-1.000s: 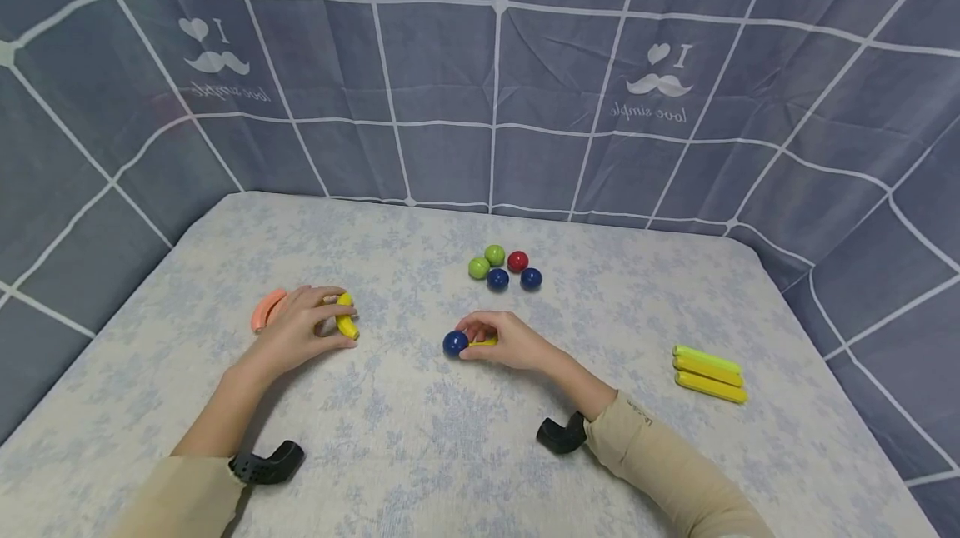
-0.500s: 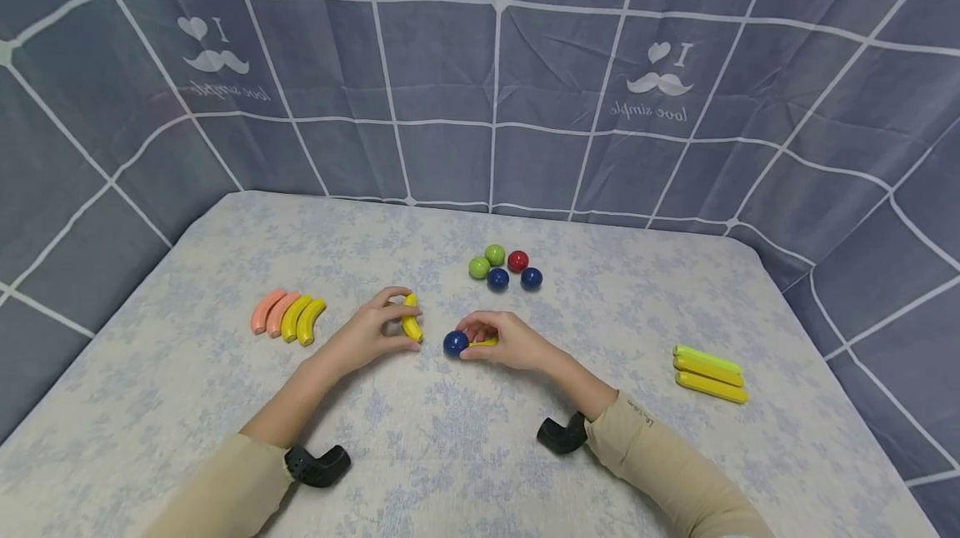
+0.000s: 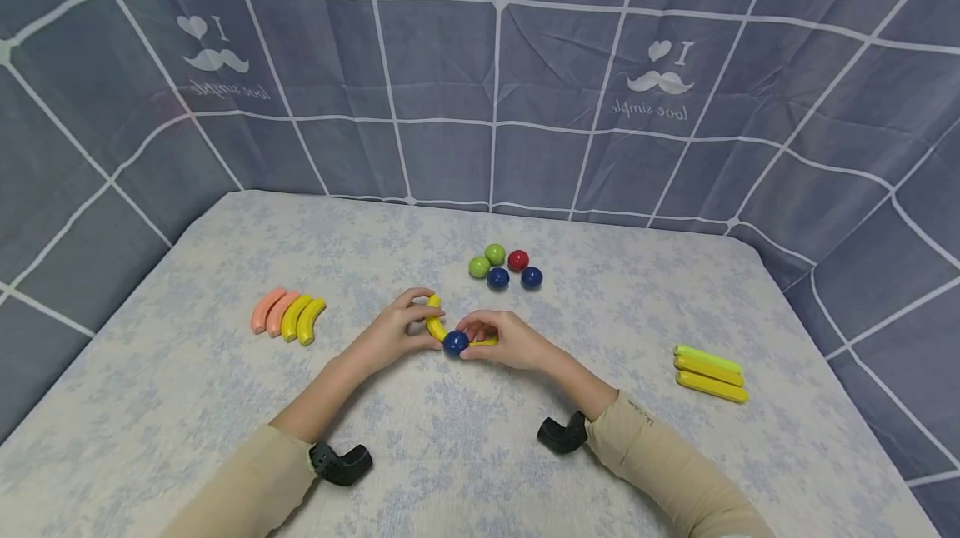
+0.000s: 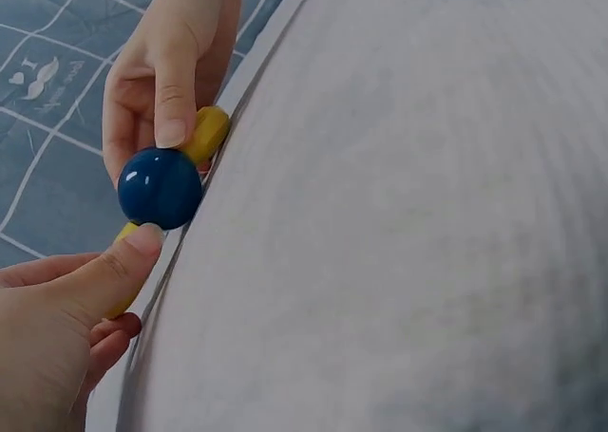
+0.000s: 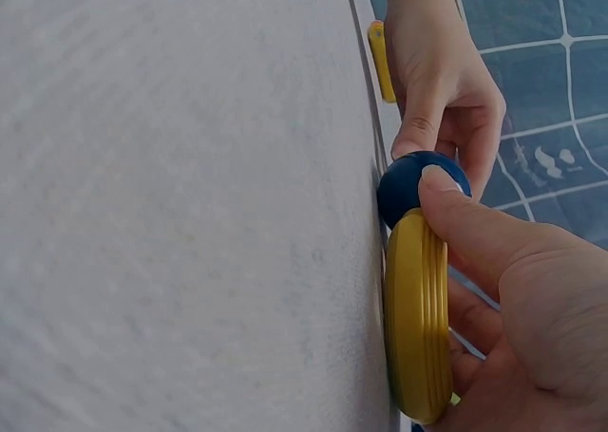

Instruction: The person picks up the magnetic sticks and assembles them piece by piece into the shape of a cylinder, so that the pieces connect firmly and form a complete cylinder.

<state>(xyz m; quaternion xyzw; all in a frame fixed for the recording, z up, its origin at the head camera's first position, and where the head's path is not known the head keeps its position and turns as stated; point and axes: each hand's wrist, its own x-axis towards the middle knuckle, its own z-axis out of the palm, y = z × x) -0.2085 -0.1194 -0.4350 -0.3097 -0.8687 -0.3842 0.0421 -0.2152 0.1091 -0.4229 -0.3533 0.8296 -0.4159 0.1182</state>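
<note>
A person's left hand [image 3: 393,330] is pinching a curved, shiny yellow piece [image 3: 434,320] between thumb and fingers, its near end meeting a glossy dark blue ball [image 3: 455,344]; whether that end is entering the ball or merely touching it is hard to tell behind the thumb. The right hand [image 3: 510,338] is closing thumb and fingers narrowly around the ball and a ridged, shiny yellow bar [image 5: 418,318] that is touching its right side. This joined group is lying between the hands, around the middle of the pale blue-patterned tablecloth [image 3: 442,455]. Just beyond, on the far side, two green balls [image 3: 479,267], one red ball [image 3: 518,261] and two more blue balls [image 3: 498,278] are sitting clustered. To the left, two curved pink pieces [image 3: 267,311] and two curved yellow pieces [image 3: 311,321] are lying side by side. Well to the right, one yellow-green stick [image 3: 707,359] and two yellow sticks [image 3: 712,387] are lying in a row.
</note>
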